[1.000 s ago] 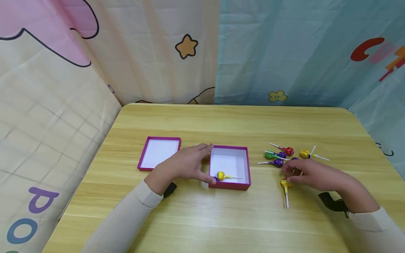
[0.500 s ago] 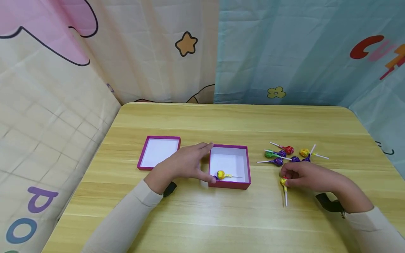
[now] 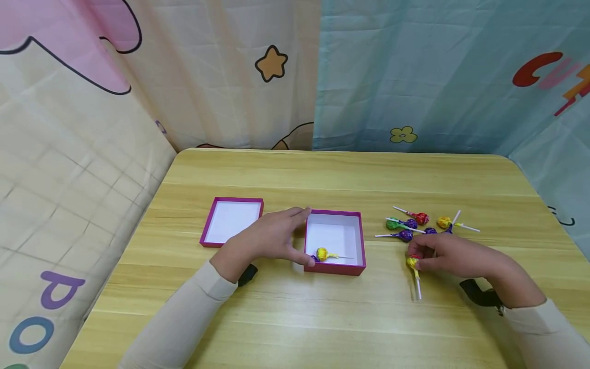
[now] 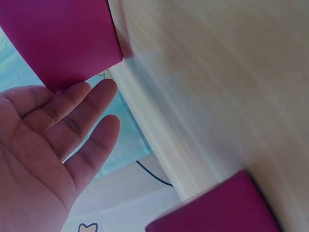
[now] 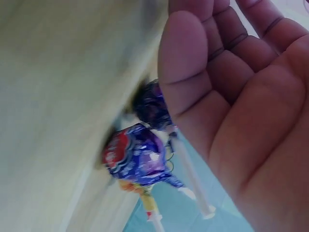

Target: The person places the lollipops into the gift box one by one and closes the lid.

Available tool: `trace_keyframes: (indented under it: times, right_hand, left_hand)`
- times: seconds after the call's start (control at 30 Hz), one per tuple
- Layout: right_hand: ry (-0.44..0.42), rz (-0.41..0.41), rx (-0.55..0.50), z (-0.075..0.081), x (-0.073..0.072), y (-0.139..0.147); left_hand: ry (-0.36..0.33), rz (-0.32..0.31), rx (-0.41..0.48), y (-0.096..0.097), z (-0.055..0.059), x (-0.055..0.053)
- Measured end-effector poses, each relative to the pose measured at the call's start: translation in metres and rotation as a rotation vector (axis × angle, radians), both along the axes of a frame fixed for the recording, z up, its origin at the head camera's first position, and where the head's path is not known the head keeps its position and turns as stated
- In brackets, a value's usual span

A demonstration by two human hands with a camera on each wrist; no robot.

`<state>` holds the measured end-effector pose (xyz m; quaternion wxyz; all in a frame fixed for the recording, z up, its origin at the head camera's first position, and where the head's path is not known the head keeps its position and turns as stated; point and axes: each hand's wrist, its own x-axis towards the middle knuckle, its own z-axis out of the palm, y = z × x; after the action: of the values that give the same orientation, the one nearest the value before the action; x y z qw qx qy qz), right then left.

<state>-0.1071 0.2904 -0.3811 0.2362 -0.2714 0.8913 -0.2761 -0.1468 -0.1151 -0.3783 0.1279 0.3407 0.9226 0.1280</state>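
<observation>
My right hand pinches a yellow-wrapped lollipop by its head between thumb and fingers. The lollipop's white stick points toward the table's front edge. My left hand rests against the left side of an open magenta box, thumb at the front corner and index finger at the back one. Inside the box lie a yellow lollipop and, partly behind the thumb, a purple one. In the left wrist view, the hand's fingers are extended below the box wall.
Beyond the right hand lie several wrapped lollipops: a red one, a green one, a yellow one and purple ones. The magenta-rimmed lid lies inside up, left of the box. Printed curtains hang behind the table.
My right hand has moved slightly left, and its thumb and fingers have come together on the yellow lollipop's head. The left hand and the box keep their places.
</observation>
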Motion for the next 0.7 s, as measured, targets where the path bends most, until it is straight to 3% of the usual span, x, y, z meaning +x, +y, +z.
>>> trace_keyframes:
  times: [0.37, 0.7]
  right_hand:
    - [0.047, 0.017, 0.009, 0.022, -0.004, -0.011]
    - [0.088, 0.109, -0.074, 0.040, -0.009, -0.026]
  left_hand:
    - [0.008, -0.008, 0.010, 0.000, 0.000, -0.001]
    - [-0.006, 0.000, 0.015, 0.000, 0.000, 0.001]
